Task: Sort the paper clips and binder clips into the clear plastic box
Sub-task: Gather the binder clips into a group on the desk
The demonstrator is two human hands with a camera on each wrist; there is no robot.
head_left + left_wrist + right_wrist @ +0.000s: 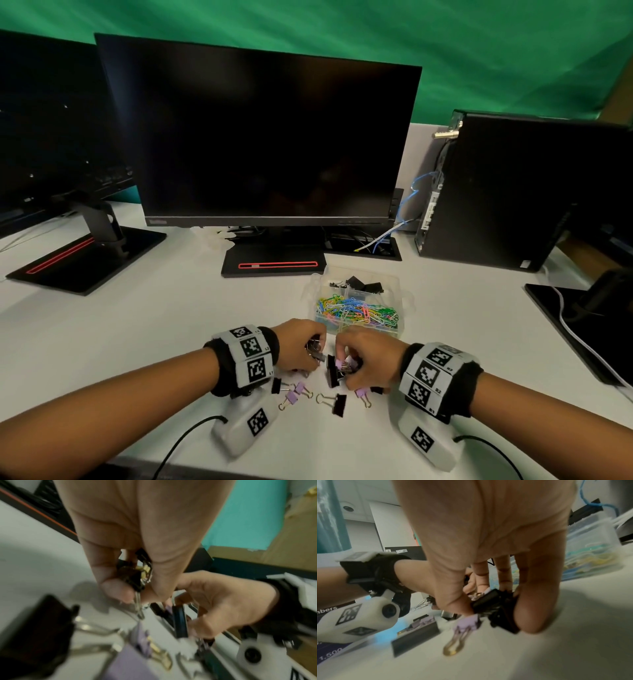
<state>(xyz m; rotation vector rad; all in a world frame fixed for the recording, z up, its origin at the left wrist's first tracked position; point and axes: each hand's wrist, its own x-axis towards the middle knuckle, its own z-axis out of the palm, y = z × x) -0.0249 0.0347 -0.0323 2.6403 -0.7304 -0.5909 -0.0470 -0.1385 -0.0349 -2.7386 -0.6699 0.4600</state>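
The clear plastic box point(400, 301) stands on the white desk just beyond my hands, with coloured paper clips point(356, 310) in its near compartment and black binder clips point(359, 284) in the far one. My left hand point(301, 346) grips a bunch of black binder clips point(135, 580) in curled fingers. Close to its right, my right hand point(366, 359) holds a cluster of black and purple binder clips point(494, 603) low over the desk. Loose purple binder clips point(294, 394) and a black binder clip point(337, 404) lie on the desk under my wrists.
A dark monitor point(260, 137) on a black stand point(274, 263) stands behind the box. A second monitor point(51, 137) is at the left, a black computer tower point(513, 192) at the right, and a black pad with a white cable point(582, 329) at the right edge.
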